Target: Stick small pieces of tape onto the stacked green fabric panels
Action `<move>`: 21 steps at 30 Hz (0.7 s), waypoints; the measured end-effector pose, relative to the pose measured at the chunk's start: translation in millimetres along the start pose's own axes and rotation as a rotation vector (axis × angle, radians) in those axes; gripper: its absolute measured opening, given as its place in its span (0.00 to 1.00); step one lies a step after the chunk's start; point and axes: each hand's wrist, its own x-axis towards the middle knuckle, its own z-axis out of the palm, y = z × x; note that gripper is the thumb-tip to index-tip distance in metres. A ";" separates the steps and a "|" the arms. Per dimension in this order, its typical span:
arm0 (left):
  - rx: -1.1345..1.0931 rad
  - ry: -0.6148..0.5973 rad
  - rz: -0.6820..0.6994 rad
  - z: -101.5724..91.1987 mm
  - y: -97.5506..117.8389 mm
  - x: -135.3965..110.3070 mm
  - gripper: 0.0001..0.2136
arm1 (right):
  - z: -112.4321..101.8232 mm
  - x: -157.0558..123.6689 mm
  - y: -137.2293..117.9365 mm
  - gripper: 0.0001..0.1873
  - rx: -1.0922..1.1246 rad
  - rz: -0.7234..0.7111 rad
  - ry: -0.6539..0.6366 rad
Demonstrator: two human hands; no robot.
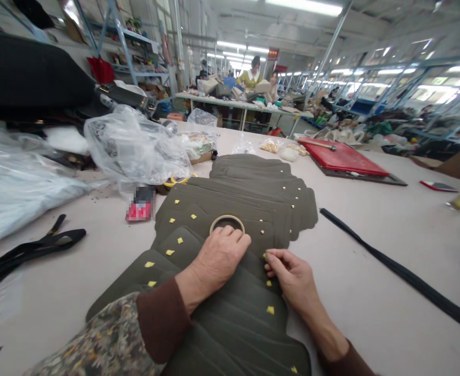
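A fanned row of dark olive leather pieces [249, 196] lies along the table [371, 250], each marked with small yellow tabs [269, 310] and brass studs. My left hand [218, 258] rests knuckles-up on the pieces, fingers curled against a roll of tape [227, 223]. My right hand [292, 277] sits beside it, thumb and fingers pinched together at a yellow tab on the edge of a piece.
Crumpled clear plastic bags [136, 143] and black straps [30, 250] lie at the left. A long black strap [394, 269] runs along the right. A red board [342, 156] with a hammer sits farther back. People work at a distant table [238, 104].
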 end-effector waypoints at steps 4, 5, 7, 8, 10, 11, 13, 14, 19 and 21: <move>0.034 -0.042 0.015 1.0 -7.1 4.2 0.07 | 2.1 1.6 3.8 0.16 0.017 0.019 -0.048; 0.034 -0.053 0.022 0.5 -7.6 4.4 0.07 | 2.0 2.0 3.9 0.16 0.011 0.024 -0.052; 0.036 -0.089 0.037 -1.1 -8.6 4.2 0.08 | 1.5 2.3 3.1 0.15 -0.019 0.028 -0.062; 0.039 -0.107 0.037 -2.1 -9.3 3.8 0.08 | 1.3 2.1 2.4 0.15 -0.037 0.030 -0.068; 0.038 -0.138 0.021 -4.7 -10.9 2.3 0.08 | 1.2 1.6 0.4 0.14 -0.073 0.038 -0.085; 0.028 -0.151 0.010 -6.2 -11.6 1.2 0.09 | 1.2 1.3 -0.6 0.13 -0.090 0.041 -0.094; -0.002 -0.171 -0.008 -9.5 -12.2 -1.2 0.08 | 1.5 0.8 -2.4 0.13 -0.121 0.039 -0.112; -0.014 -0.182 -0.014 -11.3 -12.0 -2.4 0.08 | 1.6 0.7 -2.9 0.13 -0.132 0.036 -0.115; 0.001 -0.204 0.010 -19.6 -8.1 -6.2 0.07 | 1.4 0.5 -1.4 0.14 -0.141 0.015 -0.118; 0.015 -0.237 0.031 -21.8 -5.8 -8.1 0.08 | 0.9 0.0 -1.2 0.13 -0.148 0.009 -0.128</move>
